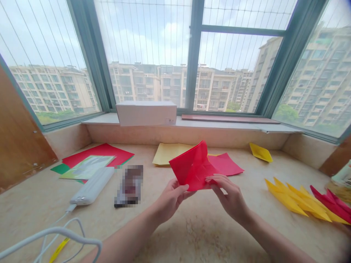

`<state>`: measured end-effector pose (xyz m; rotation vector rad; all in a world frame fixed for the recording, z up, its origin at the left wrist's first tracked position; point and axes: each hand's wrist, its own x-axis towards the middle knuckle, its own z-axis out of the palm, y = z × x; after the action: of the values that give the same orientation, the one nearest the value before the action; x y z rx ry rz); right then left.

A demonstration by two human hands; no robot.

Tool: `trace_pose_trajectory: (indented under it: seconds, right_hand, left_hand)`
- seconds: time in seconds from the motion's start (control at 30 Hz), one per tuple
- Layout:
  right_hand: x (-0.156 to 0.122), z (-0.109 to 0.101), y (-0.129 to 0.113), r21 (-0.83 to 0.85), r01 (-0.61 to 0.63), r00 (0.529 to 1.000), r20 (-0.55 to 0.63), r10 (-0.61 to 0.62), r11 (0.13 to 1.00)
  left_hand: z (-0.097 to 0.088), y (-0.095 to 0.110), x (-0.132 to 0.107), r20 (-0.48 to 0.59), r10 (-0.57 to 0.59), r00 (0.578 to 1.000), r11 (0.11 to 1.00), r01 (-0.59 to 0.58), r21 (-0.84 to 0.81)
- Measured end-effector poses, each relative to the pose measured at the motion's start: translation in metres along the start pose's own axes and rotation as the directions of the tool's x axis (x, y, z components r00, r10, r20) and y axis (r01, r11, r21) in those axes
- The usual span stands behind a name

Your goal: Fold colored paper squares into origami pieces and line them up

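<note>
A sheet of red paper [189, 164], partly folded, is held up above the stone counter between my two hands. My left hand [175, 193] pinches its lower left edge, thumb on the near face. At the lower right edge, the fingers of my right hand [226, 191] close on the paper. One upper corner of it stands up, bent. Behind it lie a pale yellow stack of paper [170, 151] and another red sheet [226, 164]. Folded yellow paper pieces [298, 197] and folded red ones [330, 201] sit to the right.
On the left are red and green sheets [95, 151], a white power bank [93, 186] with a cable [55, 231], and a blurred-out flat object [130, 186]. A white box [146, 113] stands on the sill. A yellow folded piece [260, 152] lies far right, a jar [341, 179] at the right edge.
</note>
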<state>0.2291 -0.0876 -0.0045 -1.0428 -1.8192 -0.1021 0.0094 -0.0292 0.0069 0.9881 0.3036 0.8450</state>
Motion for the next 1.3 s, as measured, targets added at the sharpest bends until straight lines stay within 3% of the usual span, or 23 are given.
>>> trace_pose_trajectory:
  seconds: [0.1, 0.23, 0.37, 0.5, 0.67, 0.73, 0.8, 0.9, 0.93, 1.0, 1.1, 1.17, 1.3]
  right_hand:
    - [0.023, 0.001, -0.005, -0.018, -0.076, 0.996, -0.048, 0.075, 0.997]
    - [0.043, 0.009, -0.006, 0.043, -0.193, 0.975, -0.105, 0.197, 0.980]
    - [0.029, 0.020, -0.004, 0.083, -0.304, 0.947, -0.084, 0.311, 0.949]
    - [0.013, 0.023, -0.002, 0.047, -0.380, 0.922, -0.065, 0.383, 0.924]
    - [0.016, 0.017, -0.001, -0.093, -0.366, 0.923, -0.167, 0.348, 0.926]
    - [0.019, 0.015, -0.002, -0.050, -0.414, 0.899, -0.181, 0.399, 0.909]
    - [0.021, 0.014, -0.007, 0.162, -0.484, 0.861, -0.086, 0.501, 0.860]
    - [0.021, 0.019, -0.019, 0.536, -0.596, 0.773, 0.182, 0.608, 0.598]
    - [0.020, 0.023, -0.023, 0.602, -0.619, 0.743, 0.241, 0.624, 0.505]
    - [0.018, 0.029, -0.032, 0.661, -0.636, 0.707, 0.292, 0.645, 0.398]
    - [0.015, 0.034, -0.037, 0.668, -0.654, 0.710, 0.382, 0.591, 0.354]
    - [0.017, 0.030, -0.034, 0.655, -0.659, 0.723, 0.416, 0.552, 0.370]
    - [0.025, 0.004, -0.013, 0.677, -0.612, 0.729, 0.283, 0.623, 0.408]
  left_hand:
    - [0.002, 0.002, 0.000, 0.010, 0.059, 0.998, 0.998, -0.059, 0.030]
    - [-0.001, 0.002, 0.003, -0.093, 0.169, 0.981, 0.976, -0.153, 0.158]
    - [-0.005, -0.003, 0.006, -0.092, 0.215, 0.972, 0.951, -0.187, 0.246]
    - [-0.004, -0.006, 0.007, -0.079, 0.188, 0.979, 0.949, -0.160, 0.273]
    - [-0.003, -0.002, 0.008, -0.185, 0.150, 0.971, 0.963, -0.101, 0.249]
    - [-0.003, 0.002, 0.008, -0.229, 0.156, 0.961, 0.957, -0.090, 0.274]
    - [-0.003, 0.006, 0.008, -0.241, 0.164, 0.957, 0.951, -0.088, 0.297]
    - [-0.004, 0.008, 0.007, -0.211, 0.179, 0.961, 0.950, -0.113, 0.292]
    - [-0.003, 0.007, 0.007, -0.200, 0.187, 0.962, 0.952, -0.127, 0.279]
    - [-0.001, 0.005, 0.006, -0.190, 0.199, 0.961, 0.960, -0.152, 0.237]
    - [0.004, 0.002, 0.006, -0.213, 0.185, 0.959, 0.976, -0.155, 0.153]
    - [0.006, 0.004, 0.006, -0.222, 0.163, 0.961, 0.984, -0.142, 0.111]
    - [0.000, 0.015, 0.008, -0.185, 0.093, 0.978, 0.989, -0.069, 0.132]
